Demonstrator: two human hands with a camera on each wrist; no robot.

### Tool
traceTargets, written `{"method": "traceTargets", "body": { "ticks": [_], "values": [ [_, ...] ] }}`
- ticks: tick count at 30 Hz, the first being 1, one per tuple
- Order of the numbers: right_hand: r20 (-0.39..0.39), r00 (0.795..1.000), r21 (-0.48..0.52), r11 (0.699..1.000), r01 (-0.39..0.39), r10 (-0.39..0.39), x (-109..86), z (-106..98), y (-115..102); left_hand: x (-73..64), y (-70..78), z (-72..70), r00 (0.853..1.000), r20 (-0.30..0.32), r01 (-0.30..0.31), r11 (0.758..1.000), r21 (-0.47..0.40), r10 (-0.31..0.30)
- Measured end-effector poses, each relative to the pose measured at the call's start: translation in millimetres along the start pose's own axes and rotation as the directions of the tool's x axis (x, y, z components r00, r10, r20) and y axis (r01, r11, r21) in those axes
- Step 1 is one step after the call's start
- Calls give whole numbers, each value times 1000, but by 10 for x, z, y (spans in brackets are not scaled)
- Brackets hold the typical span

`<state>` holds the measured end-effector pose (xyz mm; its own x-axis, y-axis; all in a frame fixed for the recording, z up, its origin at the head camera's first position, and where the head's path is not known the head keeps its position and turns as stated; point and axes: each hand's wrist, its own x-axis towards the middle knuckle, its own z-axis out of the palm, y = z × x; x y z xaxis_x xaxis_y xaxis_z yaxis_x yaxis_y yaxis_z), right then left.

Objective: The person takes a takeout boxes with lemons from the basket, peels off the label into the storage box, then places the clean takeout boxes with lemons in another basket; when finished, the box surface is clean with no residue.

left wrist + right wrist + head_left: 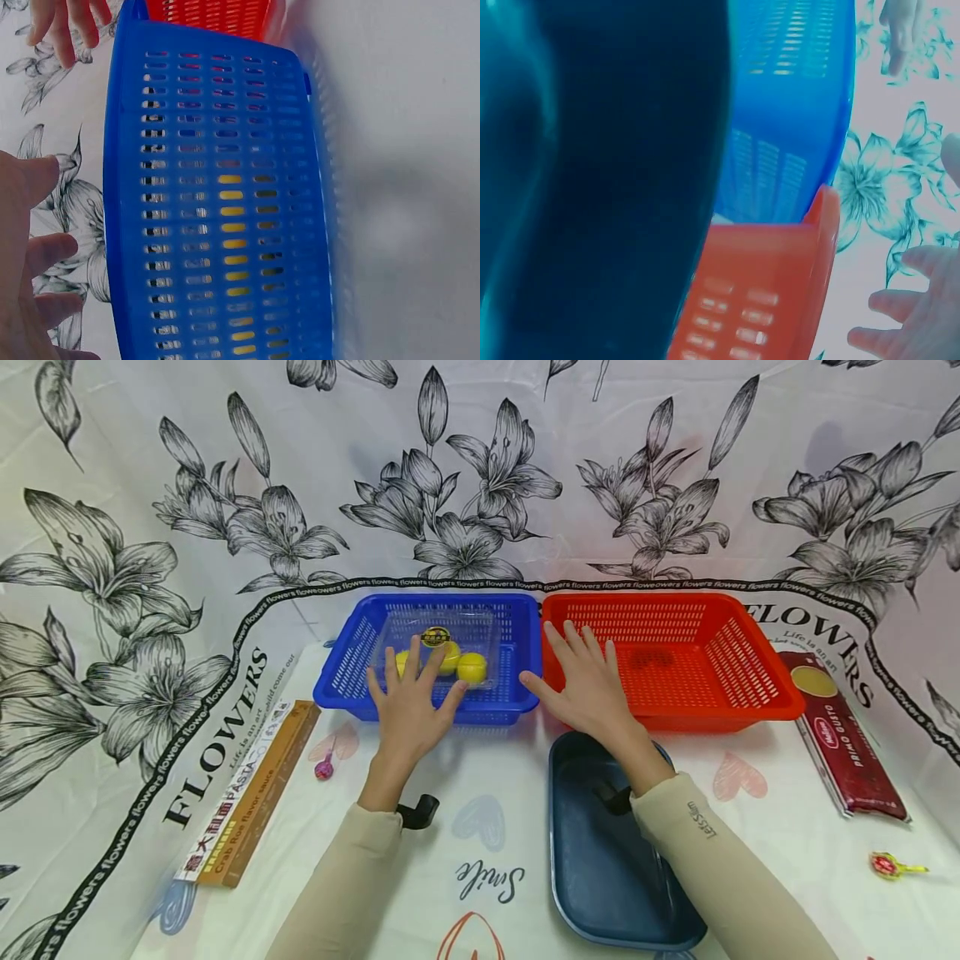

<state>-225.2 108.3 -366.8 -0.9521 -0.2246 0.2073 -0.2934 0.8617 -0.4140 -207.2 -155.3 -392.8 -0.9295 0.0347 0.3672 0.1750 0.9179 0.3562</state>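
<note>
Fingers spread, my left hand (411,710) hovers over the near side of the blue basket (517,703). Inside that basket lies a clear plastic box (480,625) with a dark and yellow label and several round yellow things (472,667). My right hand (592,693), also with fingers spread, is over the left end of the red basket (750,723), its thumb toward the blue one. Neither hand holds anything. In the left wrist view, the left fingers (52,255) show above the blue basket's rim; the right fingers (896,304) appear beside the red basket in the right wrist view.
A dark blue tray (600,860) lies below the right forearm. To the left are a pasta box (258,802) and a purple-pink lollipop (324,767). A dark red packet (847,743) and another wrapped lollipop (888,865) lie at right. A flowered cloth (480,468) hangs behind.
</note>
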Motion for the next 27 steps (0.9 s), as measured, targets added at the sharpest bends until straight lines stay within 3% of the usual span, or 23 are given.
{"method": "traceTargets", "body": {
  "ticks": [9,17,20,27],
  "values": [
    [41,998,164,986,29,-36,152,51,-192,-56,-179,-74,995,-81,52,996,-68,-57],
    [105,994,446,895,-31,-17,264,132,-335,-110,-366,-82,986,-135,82,992,-96,-95],
    [118,993,481,875,-56,-1,308,152,-366,-124,-423,-74,983,-156,84,991,-103,-100],
    [128,992,506,861,-58,-9,415,210,-400,-176,-577,-82,976,-173,108,986,-125,-129]
  ]
}}
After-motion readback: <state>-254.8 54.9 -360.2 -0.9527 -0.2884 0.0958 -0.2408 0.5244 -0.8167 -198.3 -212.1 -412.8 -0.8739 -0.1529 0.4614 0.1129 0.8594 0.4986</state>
